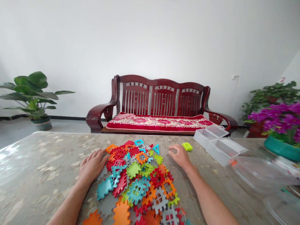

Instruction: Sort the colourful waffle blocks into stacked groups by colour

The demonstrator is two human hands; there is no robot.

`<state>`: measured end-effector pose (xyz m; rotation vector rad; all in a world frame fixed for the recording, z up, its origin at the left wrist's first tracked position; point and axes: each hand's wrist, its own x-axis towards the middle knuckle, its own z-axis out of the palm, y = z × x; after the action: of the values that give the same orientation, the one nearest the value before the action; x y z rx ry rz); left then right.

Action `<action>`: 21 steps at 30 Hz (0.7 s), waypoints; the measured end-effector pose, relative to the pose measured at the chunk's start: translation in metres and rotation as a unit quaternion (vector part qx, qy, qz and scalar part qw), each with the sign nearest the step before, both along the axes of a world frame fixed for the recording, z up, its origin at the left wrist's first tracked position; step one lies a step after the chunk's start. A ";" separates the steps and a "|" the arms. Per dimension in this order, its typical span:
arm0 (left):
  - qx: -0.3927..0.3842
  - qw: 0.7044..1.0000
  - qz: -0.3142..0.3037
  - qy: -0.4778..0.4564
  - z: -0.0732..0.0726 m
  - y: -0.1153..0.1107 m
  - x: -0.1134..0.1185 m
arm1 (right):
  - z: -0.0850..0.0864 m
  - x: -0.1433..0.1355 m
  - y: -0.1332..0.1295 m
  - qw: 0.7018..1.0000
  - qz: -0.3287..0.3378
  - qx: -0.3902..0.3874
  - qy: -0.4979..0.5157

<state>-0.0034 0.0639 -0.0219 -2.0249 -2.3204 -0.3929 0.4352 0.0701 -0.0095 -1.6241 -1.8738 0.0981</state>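
Grip check?

Empty, as far as the view shows. Your left hand [93,164] lies palm down on the table [53,165] at the left edge of the pile of toothed pieces [133,169], fingers stretched; contact I can't confirm. Your right hand [180,155] is across on the other side, finger and thumb loosely curved with a gap between, nothing seen in it.

How will they handle?

Pile's on the table between your forearms. Looks like thin plastic: expect light, fairly stiff, slick on flat faces, not fragile; teeth may snag neighbours. Take solid plates like the orange plate [122,213] by opposite edges. Pinch windowed ones like the teal window piece [138,190] on the frame.

Counts?

Hands: 2. Pile: too overlapped, you won't get a true number. Colours: 5, red, orange, lime, teal, grey. Lime-green cluster [187,146]: 1, just beside your right hand, apart from the pile; can't tell how many pieces make it up.

Further out?

Translucent bins [217,154]: 2, to your right. Clear containers [260,175]: 2, nearer you; can't tell tubs from lids. Sofa [164,82]: 1, past the table, with 1 patterned runner [161,122] on its seat. Greenery: 1 potted plant [38,93] left, 1 purple flower arrangement [278,120] right, 1 leafy plant [260,95] behind that.
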 end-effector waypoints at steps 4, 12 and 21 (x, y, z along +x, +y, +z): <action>0.021 1.000 -0.002 -0.008 -0.003 0.000 -0.001 | 0.000 -0.030 -0.006 0.994 0.078 -0.073 0.005; 0.025 1.000 -0.002 -0.008 -0.003 0.000 0.000 | 0.004 -0.053 -0.011 0.994 0.049 -0.100 -0.011; 0.004 1.000 -0.001 0.007 -0.001 -0.001 0.000 | -0.002 -0.036 -0.007 0.994 -0.065 -0.064 -0.060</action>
<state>-0.0035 0.0625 -0.0229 -2.0196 -2.3045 -0.3865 0.3992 0.0632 -0.0118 -1.8725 -1.8774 0.0672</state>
